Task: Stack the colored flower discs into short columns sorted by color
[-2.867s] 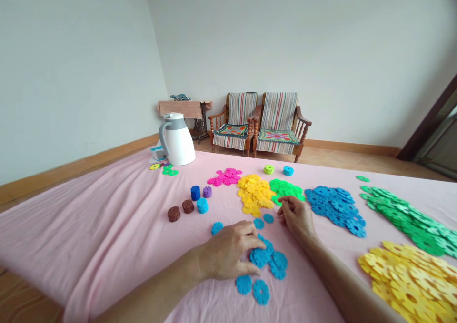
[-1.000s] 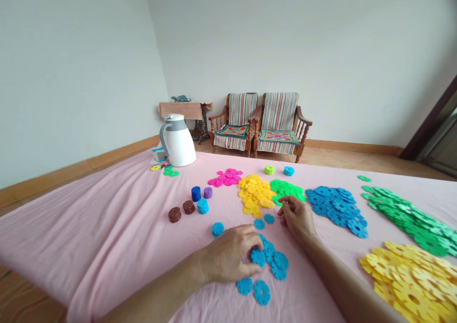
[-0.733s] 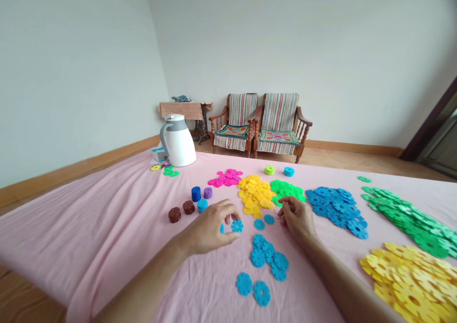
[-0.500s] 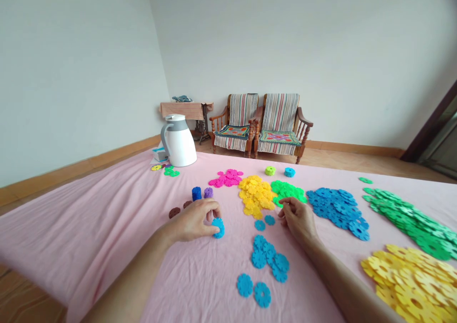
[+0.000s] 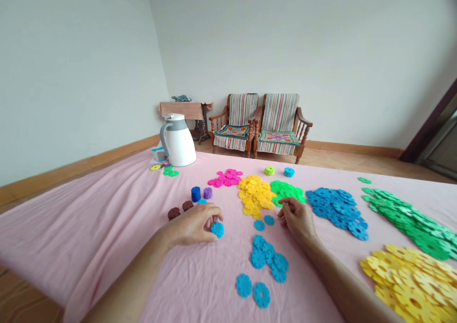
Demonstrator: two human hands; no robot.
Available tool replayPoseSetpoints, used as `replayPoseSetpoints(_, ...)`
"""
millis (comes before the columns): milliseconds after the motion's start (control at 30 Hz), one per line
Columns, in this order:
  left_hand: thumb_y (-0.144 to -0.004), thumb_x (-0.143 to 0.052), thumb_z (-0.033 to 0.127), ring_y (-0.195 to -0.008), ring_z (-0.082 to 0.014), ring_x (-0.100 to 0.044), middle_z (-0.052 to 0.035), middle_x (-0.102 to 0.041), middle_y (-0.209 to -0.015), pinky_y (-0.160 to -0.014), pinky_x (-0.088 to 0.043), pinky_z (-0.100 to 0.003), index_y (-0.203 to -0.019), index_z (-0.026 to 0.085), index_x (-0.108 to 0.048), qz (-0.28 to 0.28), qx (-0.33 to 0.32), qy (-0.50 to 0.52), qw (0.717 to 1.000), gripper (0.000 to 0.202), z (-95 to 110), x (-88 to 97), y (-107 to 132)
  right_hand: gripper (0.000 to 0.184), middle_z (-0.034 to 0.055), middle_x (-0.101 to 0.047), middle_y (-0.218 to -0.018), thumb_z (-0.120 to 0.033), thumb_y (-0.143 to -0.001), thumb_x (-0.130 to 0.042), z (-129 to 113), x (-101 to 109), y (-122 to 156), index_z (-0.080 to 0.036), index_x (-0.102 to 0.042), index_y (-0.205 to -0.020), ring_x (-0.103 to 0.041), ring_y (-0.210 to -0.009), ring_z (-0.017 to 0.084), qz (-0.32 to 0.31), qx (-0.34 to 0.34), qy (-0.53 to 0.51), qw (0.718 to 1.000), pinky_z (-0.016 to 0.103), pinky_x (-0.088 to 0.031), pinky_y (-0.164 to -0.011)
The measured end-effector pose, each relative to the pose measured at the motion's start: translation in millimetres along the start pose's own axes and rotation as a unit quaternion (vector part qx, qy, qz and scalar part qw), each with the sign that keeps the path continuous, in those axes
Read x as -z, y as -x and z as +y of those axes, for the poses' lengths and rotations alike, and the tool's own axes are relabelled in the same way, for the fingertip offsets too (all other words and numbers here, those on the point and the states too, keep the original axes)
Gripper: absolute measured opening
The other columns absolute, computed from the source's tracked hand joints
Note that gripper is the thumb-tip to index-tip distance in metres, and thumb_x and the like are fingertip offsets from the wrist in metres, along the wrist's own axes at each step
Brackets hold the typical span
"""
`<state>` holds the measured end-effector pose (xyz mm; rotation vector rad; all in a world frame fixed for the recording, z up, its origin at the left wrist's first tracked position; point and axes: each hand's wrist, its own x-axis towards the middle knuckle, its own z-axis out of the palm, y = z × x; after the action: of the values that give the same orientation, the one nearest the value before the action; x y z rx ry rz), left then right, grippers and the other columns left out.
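My left hand (image 5: 194,225) curls around light-blue flower-shaped plastic discs (image 5: 217,230), with the thumb below and fingers above. How many discs are in it is partly hidden. Behind its knuckles, another light-blue disc (image 5: 202,201) shows at the edge. My right hand (image 5: 295,216) hovers with loosely bent fingers and nothing visible in them, beside the bright green discs (image 5: 288,191). Just left of it lie two small blue discs (image 5: 259,225). Nearer me are several loose light-blue discs (image 5: 268,253) and two more blue discs (image 5: 244,285).
Brown discs (image 5: 174,213), a dark-blue stack (image 5: 195,194) and a purple stack (image 5: 207,193) stand left. Piles of yellow (image 5: 256,194), pink (image 5: 228,177), blue (image 5: 335,209) and green discs (image 5: 410,220) spread over the pink cloth (image 5: 200,285). A white jug (image 5: 181,144) stands behind.
My left hand has shifted slightly, and the blue discs in it have turned to face me more. A light-blue disc behind the hand now shows. My right hand stays put.
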<state>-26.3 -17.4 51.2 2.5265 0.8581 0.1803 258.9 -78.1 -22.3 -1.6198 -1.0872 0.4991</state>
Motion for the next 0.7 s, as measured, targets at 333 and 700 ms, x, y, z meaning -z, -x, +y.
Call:
replayPoseSetpoints(333,-0.065,-0.061,0.015,-0.076,-0.0162,-0.052,0.0000,-0.054,-0.086,-0.067,-0.038,-0.024,-0.089,0.021,-0.061,-0.006,-0.026,-0.009,1.000,0.025,5.9,-3.9,0.1,0.023,-0.0002,-0.062,-0.054,-0.036,-0.074,-0.044,-0.1,-0.5,0.6,-0.018,-0.055,-0.082,-0.053,-0.037,0.013,-0.005,-0.004,-0.009,1.000,0.022,-0.040,-0.037)
replayPoseSetpoints(700,-0.066,-0.058,0.011,-0.073,-0.0154,-0.051,0.0007,-0.053,-0.078,-0.063,-0.036,-0.023,-0.080,0.019,-0.060,-0.002,-0.041,-0.030,0.999,0.016,8.0,-4.9,-0.9,0.021,-0.0001,-0.062,-0.055,-0.033,-0.076,-0.042,0.1,-0.2,1.7,-0.018,-0.056,-0.083,-0.053,-0.037,0.012,-0.008,0.009,0.001,1.000,0.022,-0.040,-0.037)
